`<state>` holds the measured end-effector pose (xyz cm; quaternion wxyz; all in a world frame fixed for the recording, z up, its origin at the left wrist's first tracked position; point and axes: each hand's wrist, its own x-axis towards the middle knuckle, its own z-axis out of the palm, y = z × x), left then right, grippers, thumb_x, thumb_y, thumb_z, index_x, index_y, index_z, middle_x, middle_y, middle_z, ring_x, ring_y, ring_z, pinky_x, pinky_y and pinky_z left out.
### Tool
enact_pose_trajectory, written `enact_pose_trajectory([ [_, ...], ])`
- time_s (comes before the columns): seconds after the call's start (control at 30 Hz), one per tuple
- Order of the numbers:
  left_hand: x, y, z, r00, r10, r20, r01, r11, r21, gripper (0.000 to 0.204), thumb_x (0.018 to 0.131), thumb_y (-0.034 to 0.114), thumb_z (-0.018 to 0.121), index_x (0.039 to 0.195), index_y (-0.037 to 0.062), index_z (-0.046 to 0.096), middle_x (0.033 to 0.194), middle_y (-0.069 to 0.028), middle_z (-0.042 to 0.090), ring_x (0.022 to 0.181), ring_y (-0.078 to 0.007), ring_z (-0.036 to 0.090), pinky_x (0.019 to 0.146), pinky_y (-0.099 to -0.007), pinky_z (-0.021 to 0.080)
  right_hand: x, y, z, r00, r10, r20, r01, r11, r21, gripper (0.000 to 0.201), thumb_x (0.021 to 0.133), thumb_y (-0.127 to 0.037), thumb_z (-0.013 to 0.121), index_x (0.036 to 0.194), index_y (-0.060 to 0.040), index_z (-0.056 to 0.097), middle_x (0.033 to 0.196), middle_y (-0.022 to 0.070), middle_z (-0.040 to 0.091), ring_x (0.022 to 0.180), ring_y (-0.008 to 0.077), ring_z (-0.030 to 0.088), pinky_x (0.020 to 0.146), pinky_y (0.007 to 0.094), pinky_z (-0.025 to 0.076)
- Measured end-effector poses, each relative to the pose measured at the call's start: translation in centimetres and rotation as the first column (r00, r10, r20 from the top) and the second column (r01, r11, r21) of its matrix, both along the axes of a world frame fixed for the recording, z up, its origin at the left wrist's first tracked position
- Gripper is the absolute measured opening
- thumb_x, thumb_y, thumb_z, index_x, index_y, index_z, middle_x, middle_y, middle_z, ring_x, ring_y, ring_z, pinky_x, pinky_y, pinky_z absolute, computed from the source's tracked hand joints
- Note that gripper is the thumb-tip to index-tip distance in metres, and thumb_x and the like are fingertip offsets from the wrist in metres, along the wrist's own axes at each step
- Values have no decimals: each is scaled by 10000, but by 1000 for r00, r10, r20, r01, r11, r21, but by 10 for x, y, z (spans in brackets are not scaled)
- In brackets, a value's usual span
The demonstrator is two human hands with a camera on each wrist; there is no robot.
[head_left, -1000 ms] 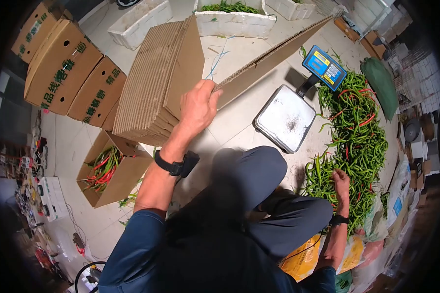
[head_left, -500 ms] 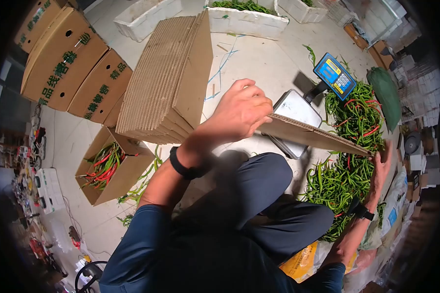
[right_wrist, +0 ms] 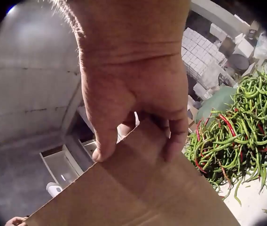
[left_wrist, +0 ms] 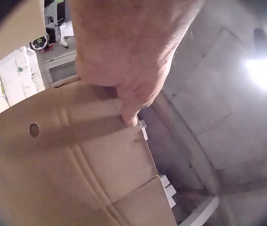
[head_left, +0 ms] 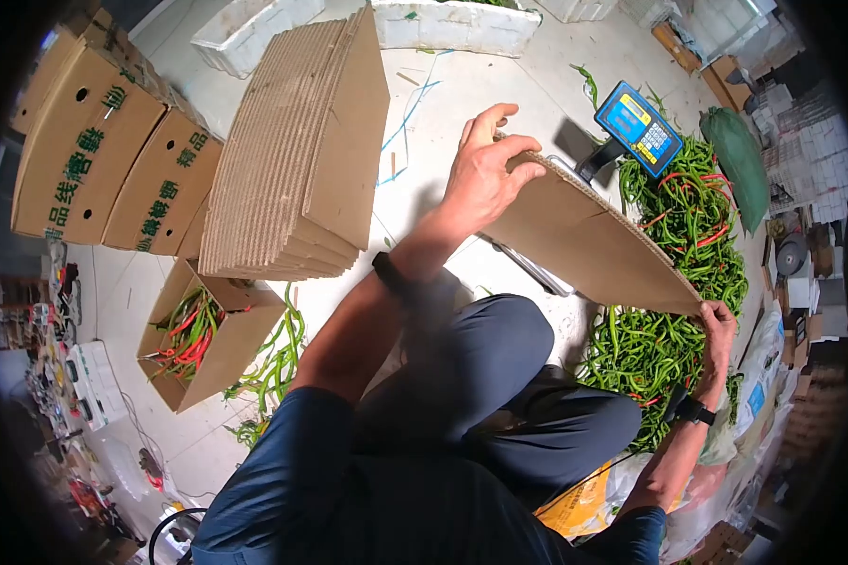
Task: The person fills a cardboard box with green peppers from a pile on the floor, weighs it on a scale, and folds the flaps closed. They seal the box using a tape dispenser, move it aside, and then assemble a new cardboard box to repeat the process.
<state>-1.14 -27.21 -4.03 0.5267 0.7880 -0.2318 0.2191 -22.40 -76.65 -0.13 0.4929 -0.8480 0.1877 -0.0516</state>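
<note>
A flattened cardboard box (head_left: 589, 235) with fold creases is held up by both hands, one at each end. My left hand (head_left: 485, 179) grips its upper left corner, thumb over one face; the left wrist view shows a round hole in the board. At the lower right corner, my right hand (head_left: 717, 330) pinches the board between thumb and fingers, over the green chilies. Behind the board, the platform (head_left: 537, 271) of the scale is mostly hidden, while its blue display (head_left: 638, 129) shows above. A heap of green and red chilies (head_left: 645, 363) lies on the right.
To the left stands a stack of flattened boxes (head_left: 278, 160), near printed cartons (head_left: 75, 160). An open carton (head_left: 245, 344) with chilies sits below the stack, loose chilies (head_left: 287, 348) beside it. White foam boxes (head_left: 443, 28) line the back; a green sack (head_left: 735, 169) lies far right.
My left hand has carried the flattened box rightward from beside the stack and turned it. My right hand has left the chilies and taken the box's other end. The board now covers most of the scale platform.
</note>
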Motion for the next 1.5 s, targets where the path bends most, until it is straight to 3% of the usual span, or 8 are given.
enact_pose_trajectory([
  [0.53, 44, -50, -39, 893, 40, -449, -211, 917, -338, 1066, 750, 383, 824, 1465, -126, 218, 1424, -313, 358, 1338, -378, 390, 1126, -394, 321, 25, 28, 11, 967, -54, -251, 117, 963, 243, 438, 944, -384, 641, 1135, 10, 643, 1060, 84, 640, 957, 178, 629, 790, 354, 567],
  [0.77, 44, -48, -26, 886, -117, -449, -56, 934, -352, 797, 819, 280, 740, 1428, -33, 331, 1323, -179, 497, 1200, -247, 499, 1039, -353, 398, 41, 26, 16, 956, -71, -286, 130, 972, 194, 487, 983, -436, 572, 1038, 37, 676, 878, 72, 669, 798, 178, 658, 800, 366, 580],
  [0.87, 41, -58, -21, 788, -449, -422, 205, 837, -508, 915, 819, 212, 683, 1534, -37, 170, 1429, -202, 420, 1252, -252, 467, 1060, -359, 382, 49, -6, -24, 968, -220, -122, 187, 953, -238, 536, 1012, -462, 504, 1045, 48, 665, 798, 50, 636, 686, 121, 617, 623, 315, 570],
  [0.97, 41, -85, -8, 727, -521, -447, 328, 836, -440, 868, 877, 327, 674, 1546, 12, 218, 1567, -235, 267, 1449, -303, 274, 1171, -353, 231, 59, 38, 1, 983, -182, -11, 181, 982, -60, 498, 1030, -412, 494, 1140, 56, 621, 880, 58, 662, 684, 114, 633, 576, 282, 527],
  [1.07, 61, -104, -9, 720, -528, -450, 372, 841, -392, 745, 984, 417, 543, 1548, 41, 236, 1565, -217, 285, 1448, -288, 282, 1168, -346, 240, 58, 6, -10, 999, -29, 22, 33, 973, -229, 443, 1006, -264, 551, 1317, 52, 555, 1162, 124, 670, 979, 160, 646, 863, 278, 506],
  [1.27, 109, -134, -27, 694, -614, -376, 435, 774, -461, 600, 1064, 446, 315, 1543, 85, 281, 1551, -162, 346, 1422, -249, 336, 1159, -339, 270, 53, -1, -8, 987, -158, 32, 135, 918, 372, 547, 1030, -330, 511, 1449, 15, 441, 1389, 104, 556, 1217, 173, 550, 1037, 297, 418],
  [1.4, 123, -150, -36, 802, -518, -299, 453, 852, -261, 597, 1053, 427, 360, 1535, 80, 297, 1512, -192, 392, 1403, -287, 374, 1150, -349, 289, 56, -9, -64, 996, 6, 90, -24, 980, 200, 571, 957, -237, 627, 1459, -26, 454, 939, -37, 623, 779, 67, 562, 706, 235, 477],
  [1.5, 110, -160, -23, 944, -258, -208, 311, 906, 287, 725, 936, 431, 595, 1512, 94, 313, 1479, -249, 371, 1369, -414, 385, 1104, -452, 337, 92, 63, -43, 932, 340, -126, -349, 750, -562, 436, 811, -142, 759, 1201, 20, 649, 793, 37, 600, 748, 105, 590, 687, 264, 494],
])
